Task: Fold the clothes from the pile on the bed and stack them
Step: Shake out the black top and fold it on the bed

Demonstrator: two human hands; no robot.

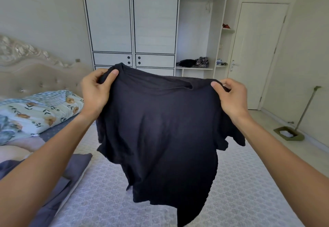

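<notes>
A dark navy T-shirt hangs in the air in front of me, above the bed. My left hand pinches its left shoulder near the collar. My right hand pinches its right shoulder. The shirt is spread wide between both hands, with its hem dangling just over the patterned grey mattress cover. The short sleeves droop at both sides. No clothes pile shows in this view; the shirt hides the middle of the bed.
A floral pillow and a purple-grey blanket lie on the bed's left side, below a padded headboard. A white wardrobe stands ahead, with clothes on its open shelf. A door and dustpan are at right.
</notes>
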